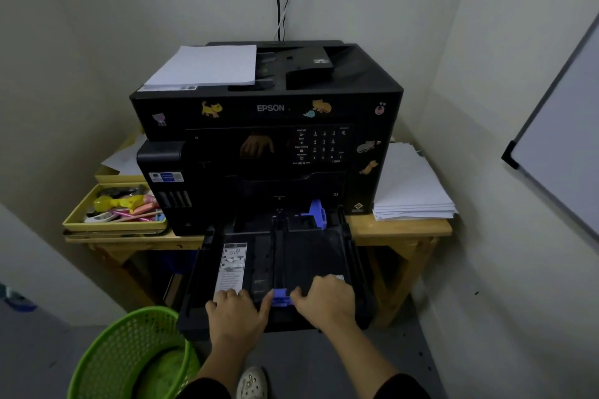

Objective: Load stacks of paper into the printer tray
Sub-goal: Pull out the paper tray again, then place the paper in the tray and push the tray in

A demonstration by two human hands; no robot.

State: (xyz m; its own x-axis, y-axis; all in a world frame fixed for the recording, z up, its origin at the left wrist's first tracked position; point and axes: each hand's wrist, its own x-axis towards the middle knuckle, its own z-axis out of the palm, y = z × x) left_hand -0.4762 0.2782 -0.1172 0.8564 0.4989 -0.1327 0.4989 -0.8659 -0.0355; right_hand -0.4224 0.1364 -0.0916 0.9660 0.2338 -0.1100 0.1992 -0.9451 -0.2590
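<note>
Both hands are lying palm-down on the front of the pulled-out tray (308,253), fingers loosely bent, gripping nothing. I am touching the blue guide (280,297) with both thumbs, left hand (238,312) at its 9 o'clock, right hand (325,300) at 3. One paper stack (204,66) is sitting on the printer (227,172) at 11 o'clock, a second stack (410,188) on the table (398,227) at 2.
</note>
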